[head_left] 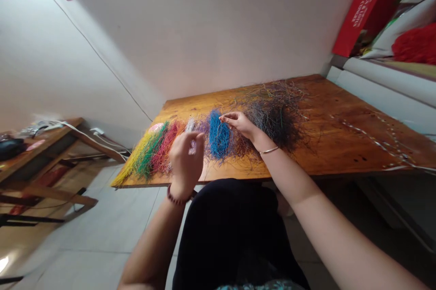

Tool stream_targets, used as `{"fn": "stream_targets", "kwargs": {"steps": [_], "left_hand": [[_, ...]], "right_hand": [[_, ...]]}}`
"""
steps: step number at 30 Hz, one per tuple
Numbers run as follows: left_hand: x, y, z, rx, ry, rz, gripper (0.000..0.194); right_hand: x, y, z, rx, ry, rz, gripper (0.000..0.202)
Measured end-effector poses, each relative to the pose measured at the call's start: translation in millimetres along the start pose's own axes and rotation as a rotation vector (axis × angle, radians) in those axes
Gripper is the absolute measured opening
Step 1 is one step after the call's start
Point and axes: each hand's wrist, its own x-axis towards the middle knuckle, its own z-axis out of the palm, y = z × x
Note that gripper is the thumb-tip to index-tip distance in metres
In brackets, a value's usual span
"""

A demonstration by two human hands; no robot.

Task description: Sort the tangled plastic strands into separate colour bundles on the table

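My left hand (187, 156) is raised over the near side of the table, thumb and fingers curled together; I cannot make out what is in them. My right hand (240, 124) pinches at the upper right edge of a bundle of blue strands (219, 137). Whatever lies between those fingertips is too thin to tell. The strands look like fine wire or thread. Left of the blue bundle lie yellow (135, 156), green (150, 158) and red strands (166, 144), partly behind my left hand. A tangled dark grey heap (277, 124) spreads to the right of my right hand.
The strands lie on a wooden table (335, 135) against a pale wall. White beaded strings (369, 139) are at its right. A red box (364, 8) and white rolls (391, 81) stand beyond. Another wooden table (68, 137) with cables is at the left.
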Motion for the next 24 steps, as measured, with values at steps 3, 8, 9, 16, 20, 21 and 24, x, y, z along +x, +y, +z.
{"fn": "stream_targets", "kwargs": {"steps": [3,8,9,16,20,21,24], "left_hand": [[16,-10,25.5,0.033,-0.060,0.011,0.027],[34,-31,55.7,-0.066,-0.102,-0.080,0.033],[35,-33,58.8,-0.106,-0.107,-0.089,0.035],[32,-34,71.5,-0.216,-0.147,-0.095,0.037],[33,-33,68.4,-0.203,-0.131,-0.069,0.035],[33,-33,66.3,-0.187,-0.129,-0.062,0.034],[31,-29,58.5,-0.144,-0.129,-0.049,0.033]], "right_hand": [[0,0,2,-0.050,-0.020,-0.007,0.041],[-2,-4,4,-0.070,-0.039,-0.016,0.040],[-3,-5,5,-0.074,-0.036,-0.014,0.040],[-3,-6,4,-0.046,-0.040,-0.007,0.039],[-3,-6,5,-0.018,-0.042,-0.002,0.037],[-3,-6,5,-0.011,-0.042,-0.001,0.037],[-5,-8,6,0.014,-0.041,0.006,0.036]]}}
